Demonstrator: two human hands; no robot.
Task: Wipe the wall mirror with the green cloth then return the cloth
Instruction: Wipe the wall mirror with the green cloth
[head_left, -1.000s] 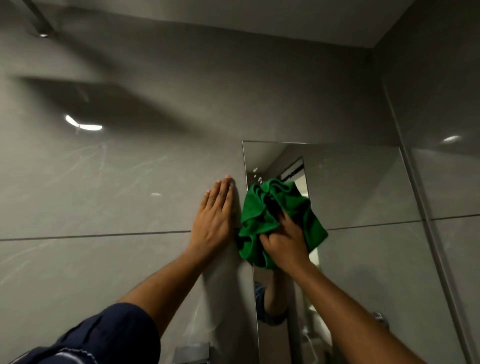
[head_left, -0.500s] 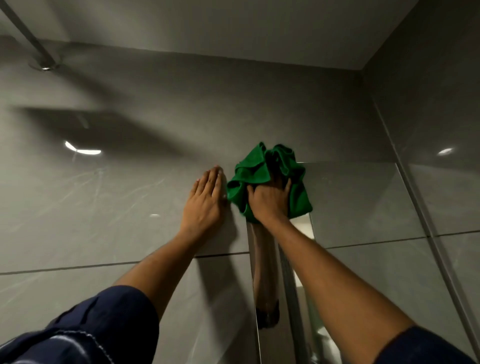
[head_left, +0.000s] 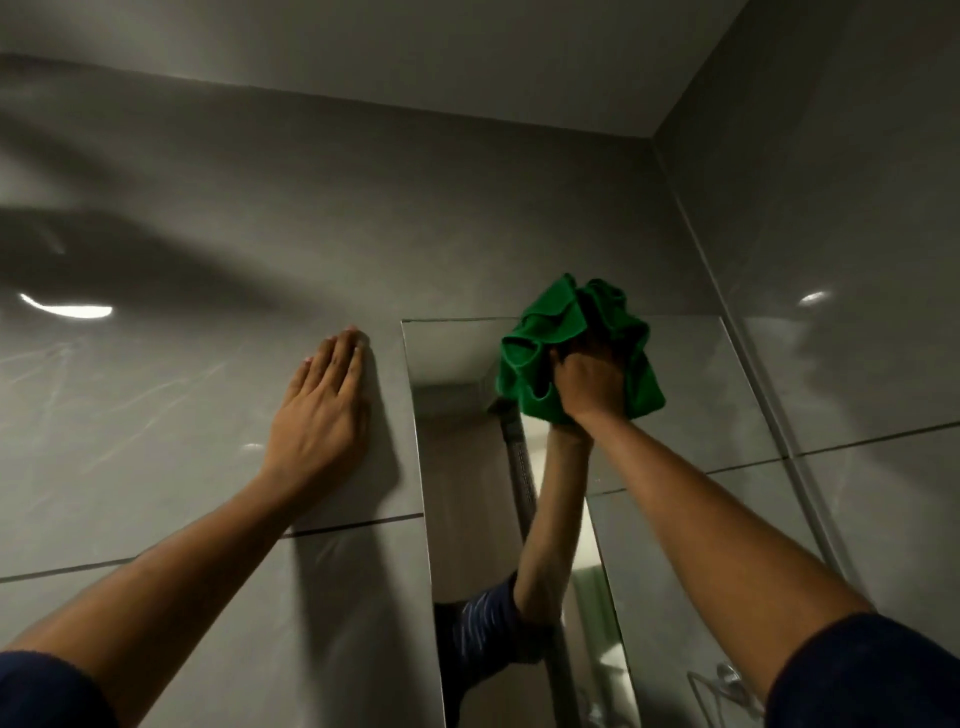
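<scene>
The wall mirror (head_left: 691, 395) hangs on the grey tiled wall, its top edge at mid-height of the view. My right hand (head_left: 589, 382) presses the bunched green cloth (head_left: 550, 332) against the glass near the mirror's top edge, and part of the cloth pokes above that edge. My left hand (head_left: 319, 415) lies flat on the wall tile just left of the mirror's left edge, fingers together and pointing up, holding nothing. My right arm and dark sleeve show as a reflection lower in the mirror.
The grey tiled wall (head_left: 182, 395) fills the left and meets a side wall (head_left: 841, 234) in a corner at the right of the mirror. The ceiling (head_left: 467, 47) is close above. A chrome fitting (head_left: 722, 680) shows at the mirror's lower right.
My right hand has slid the green cloth to the right along the mirror's top edge, away from the left corner. My left hand has stayed flat on the tile.
</scene>
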